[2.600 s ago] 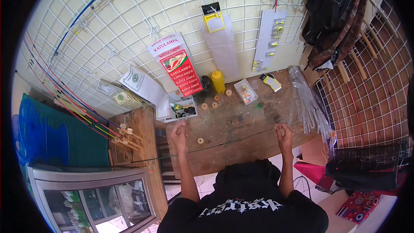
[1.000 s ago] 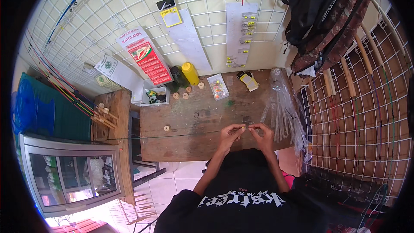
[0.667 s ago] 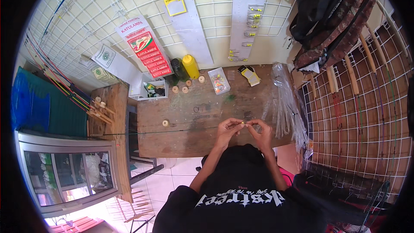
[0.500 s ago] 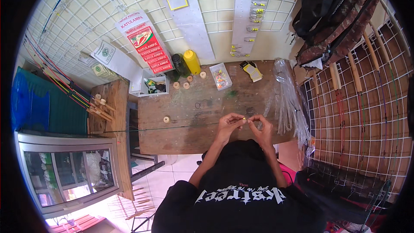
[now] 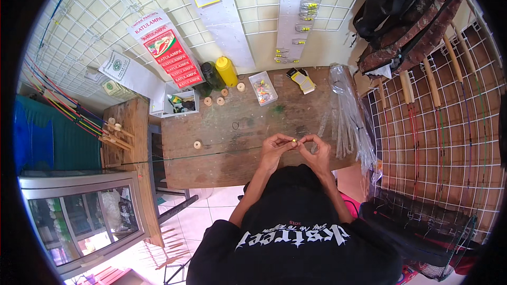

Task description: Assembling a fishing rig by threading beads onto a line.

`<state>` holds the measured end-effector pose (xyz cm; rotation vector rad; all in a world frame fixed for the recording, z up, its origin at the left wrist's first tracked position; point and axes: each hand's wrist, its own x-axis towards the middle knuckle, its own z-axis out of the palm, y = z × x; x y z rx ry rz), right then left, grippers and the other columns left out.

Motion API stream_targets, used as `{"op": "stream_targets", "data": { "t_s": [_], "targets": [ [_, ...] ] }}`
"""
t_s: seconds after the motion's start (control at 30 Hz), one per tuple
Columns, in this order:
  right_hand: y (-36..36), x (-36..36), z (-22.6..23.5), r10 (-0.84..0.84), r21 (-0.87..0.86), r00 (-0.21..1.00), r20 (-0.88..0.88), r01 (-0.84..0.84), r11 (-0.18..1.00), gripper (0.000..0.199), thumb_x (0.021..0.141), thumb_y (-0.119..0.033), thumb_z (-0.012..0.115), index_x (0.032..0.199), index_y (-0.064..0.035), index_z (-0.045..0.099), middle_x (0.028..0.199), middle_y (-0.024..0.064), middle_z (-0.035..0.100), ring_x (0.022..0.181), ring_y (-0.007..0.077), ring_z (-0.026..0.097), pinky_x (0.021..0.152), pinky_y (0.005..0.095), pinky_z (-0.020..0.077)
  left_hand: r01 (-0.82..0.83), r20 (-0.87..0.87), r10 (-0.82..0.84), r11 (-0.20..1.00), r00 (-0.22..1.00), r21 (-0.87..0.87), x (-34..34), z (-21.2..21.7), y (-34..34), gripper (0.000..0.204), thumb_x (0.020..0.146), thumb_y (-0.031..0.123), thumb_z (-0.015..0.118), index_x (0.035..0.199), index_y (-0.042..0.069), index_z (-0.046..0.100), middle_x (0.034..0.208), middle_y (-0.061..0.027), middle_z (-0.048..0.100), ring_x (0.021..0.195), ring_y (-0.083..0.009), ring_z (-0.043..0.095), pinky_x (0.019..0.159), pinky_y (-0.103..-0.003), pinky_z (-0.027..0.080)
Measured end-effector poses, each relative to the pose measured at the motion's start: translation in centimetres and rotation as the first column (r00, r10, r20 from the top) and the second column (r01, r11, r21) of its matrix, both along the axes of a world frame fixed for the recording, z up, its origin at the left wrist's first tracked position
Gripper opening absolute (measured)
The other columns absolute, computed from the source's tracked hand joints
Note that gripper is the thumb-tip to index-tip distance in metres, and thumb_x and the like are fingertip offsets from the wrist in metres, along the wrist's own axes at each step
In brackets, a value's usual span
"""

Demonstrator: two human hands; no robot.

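Over the front right part of the wooden table point(image 5: 227, 171), my two hands meet with fingertips close together. My left hand point(image 5: 273, 150) is closed in a pinch on a small bright yellow piece point(image 5: 294, 140), bead-sized, whose kind I cannot make out. My right hand point(image 5: 316, 151) also pinches, thumb against forefinger, right beside the yellow piece; what lies in that pinch is too small to tell. A thin dark green line point(image 5: 211, 154) stretches across the table from the left edge towards my left hand; its end there is hidden.
Wooden spools point(image 5: 197, 145) lie about the table, and a small black ring point(image 5: 235, 125) rests near its middle. Behind stand a clear box of small colourful parts point(image 5: 263, 88), yellow packets point(image 5: 301, 81), a yellow bottle point(image 5: 226, 72) and an open white box point(image 5: 182, 104). Clear plastic tubes point(image 5: 348, 116) lie at right.
The whole view has shifted slightly, so things sit a little further left and up. My fingers have turned a bit around the yellow piece, with both hands still together.
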<state>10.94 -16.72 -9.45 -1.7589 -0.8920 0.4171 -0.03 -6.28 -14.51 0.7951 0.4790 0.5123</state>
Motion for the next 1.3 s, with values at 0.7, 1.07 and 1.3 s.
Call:
{"op": "stream_targets", "data": {
  "t_s": [0.7,1.07,1.3],
  "targets": [
    [0.02,-0.08,0.44,-0.006,-0.05,1.0,0.002,0.006,0.999,0.013,0.075,-0.009,0.069,0.082,0.0008,0.064,0.078,0.011,0.066,0.076,0.0179,0.065,0.068,0.0304,0.048,0.018,-0.005,-0.018,1.0,1.0,0.007,-0.14,0.07,0.16,0.018,0.081,0.001,0.066,0.098,-0.005,0.063,0.09,-0.0143,0.067,0.082,-0.0196,0.065,0.077,-0.03,0.053],
    [0.1,-0.12,0.53,-0.016,-0.059,1.0,-0.026,0.014,0.998,0.013,0.075,-0.009,0.069,0.082,0.001,0.065,0.078,0.0103,0.066,0.075,0.0174,0.064,0.069,0.0304,0.0477,0.025,-0.019,-0.024,1.0,1.0,0.013,-0.13,0.48,0.14,0.018,0.082,0.002,0.065,0.098,-0.005,0.064,0.09,-0.014,0.067,0.081,-0.0187,0.065,0.077,-0.03,0.053],
    [0.16,-0.09,0.7,-0.015,-0.06,1.0,-0.011,0.014,0.998,0.013,0.075,-0.009,0.069,0.082,0.0013,0.065,0.076,0.0106,0.067,0.075,0.0181,0.065,0.07,0.0307,0.0481,0.034,-0.031,-0.034,0.999,0.999,0.026,-0.07,0.51,0.18,0.019,0.082,0.003,0.065,0.099,-0.005,0.063,0.089,-0.0135,0.067,0.08,-0.0175,0.064,0.076,-0.029,0.052]
  ]
}}
